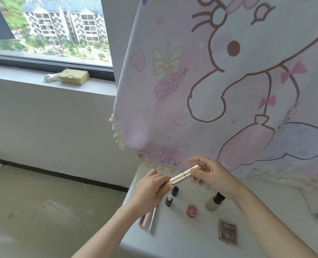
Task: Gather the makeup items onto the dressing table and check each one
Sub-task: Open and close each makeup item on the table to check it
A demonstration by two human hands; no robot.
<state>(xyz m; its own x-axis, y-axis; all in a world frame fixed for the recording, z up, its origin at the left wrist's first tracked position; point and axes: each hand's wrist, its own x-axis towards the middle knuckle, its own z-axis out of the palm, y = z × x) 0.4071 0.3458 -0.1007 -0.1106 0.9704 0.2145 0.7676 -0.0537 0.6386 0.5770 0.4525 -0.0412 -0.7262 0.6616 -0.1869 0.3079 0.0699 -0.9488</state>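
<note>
A person stands at a white table (173, 241) in the lower right of the frame and holds a slim gold tube (181, 175) in both hands just above it. The left hand (153, 188) wraps its curled fingers round the tube's lower-left end. The right hand (213, 174) pinches the upper-right end between thumb and fingertips. The tube slants up to the right, low in the frame and a little right of centre. On the table below the hands stand two dark-blue bottles (169, 201), close together. To their right are a red jar (191, 210) and a beige foundation bottle (214, 201) with a dark cap. A brown palette (228, 232) lies nearer the front edge. A pink tube (142, 220) and a silver pen (153, 218) lie side by side at the table's left edge, partly under the left wrist. A pink cartoon cloth (228, 90) hangs behind. In the upper left, a yellow sponge (74, 76) sits on the sill (24, 75) under a window (52, 25).
</note>
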